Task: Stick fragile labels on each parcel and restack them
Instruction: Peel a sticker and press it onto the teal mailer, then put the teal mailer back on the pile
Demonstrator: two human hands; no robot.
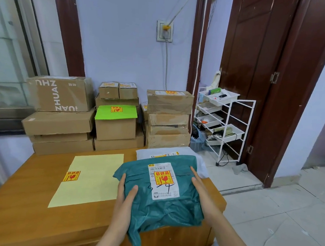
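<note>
- Our left hand lies with straight fingers against the nine o'clock side of the teal parcel, thumb on top; our right hand presses flat against the three o'clock side. Neither curls around it.
- We judge the step to be carrying this labelled parcel to a stack: we keep even pressure from both sides, support the sagging near corner, and set it down label up.
- The teal parcel is a soft, wrinkled plastic mailer at the tabletop near edge, overlapping a grey parcel at twelve o'clock.
- A red-and-yellow fragile label sits on its white shipping slip.
- At ten o'clock lies the yellow backing sheet with one sticker left.
</note>
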